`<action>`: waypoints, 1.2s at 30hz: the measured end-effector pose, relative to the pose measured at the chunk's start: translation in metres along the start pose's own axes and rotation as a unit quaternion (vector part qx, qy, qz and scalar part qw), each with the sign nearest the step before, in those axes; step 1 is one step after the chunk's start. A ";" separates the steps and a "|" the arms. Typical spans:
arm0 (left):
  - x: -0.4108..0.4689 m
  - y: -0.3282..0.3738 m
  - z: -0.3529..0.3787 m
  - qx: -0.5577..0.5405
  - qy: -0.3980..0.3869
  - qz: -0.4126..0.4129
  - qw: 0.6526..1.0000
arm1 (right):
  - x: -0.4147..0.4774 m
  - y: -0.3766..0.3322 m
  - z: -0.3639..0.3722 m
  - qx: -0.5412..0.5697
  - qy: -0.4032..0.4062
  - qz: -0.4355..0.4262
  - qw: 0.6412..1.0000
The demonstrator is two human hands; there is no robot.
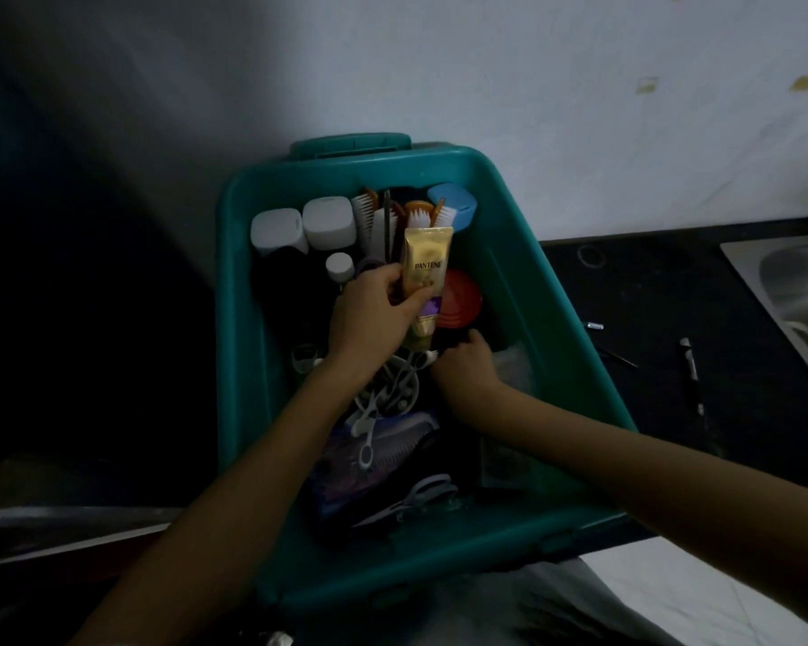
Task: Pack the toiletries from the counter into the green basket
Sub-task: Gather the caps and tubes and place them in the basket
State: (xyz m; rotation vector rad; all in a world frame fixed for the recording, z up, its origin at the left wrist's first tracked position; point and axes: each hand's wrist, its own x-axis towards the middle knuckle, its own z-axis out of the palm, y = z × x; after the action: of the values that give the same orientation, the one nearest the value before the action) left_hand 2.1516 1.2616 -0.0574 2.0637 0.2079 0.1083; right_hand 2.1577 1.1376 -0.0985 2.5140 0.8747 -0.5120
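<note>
Dim light falls on a pale wall and a black desk (649, 296), with a steel sink (803, 291) at the right edge of the frame. At centre stands the green basket (556, 319), already crowded. Two white tubs (330, 223) and a blue-lidded tub (456, 205) line its far end with brushes (369, 216) between them, and a comb (402, 440) and scissors (421, 498) lie lower down. The left grip (374, 319) curls round a gold tube (428, 272), held upright over the basket's middle just beside a red lid (462, 298). The right grip (467, 366) reaches inside below that lid. Its fingers are lost in shadow, so I cannot tell whether it holds anything. A pen (691, 370) lies on the desk.
</note>
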 end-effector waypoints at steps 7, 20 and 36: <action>0.001 -0.001 -0.007 -0.013 0.021 0.000 1.000 | -0.024 0.047 -0.023 0.167 0.060 -0.002 0.984; 0.002 0.009 0.006 -0.128 -0.025 0.067 0.989 | -0.062 0.099 -0.082 0.518 0.282 -0.059 0.805; -0.007 -0.005 0.012 0.255 -0.177 0.099 0.945 | -0.044 0.101 -0.068 0.188 0.218 0.190 0.938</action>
State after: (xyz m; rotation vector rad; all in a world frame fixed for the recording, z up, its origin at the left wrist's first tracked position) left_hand 2.1458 1.2519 -0.0679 2.5711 -0.2204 -0.2178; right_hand 2.2047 1.0782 0.0062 3.1202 0.4258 0.0187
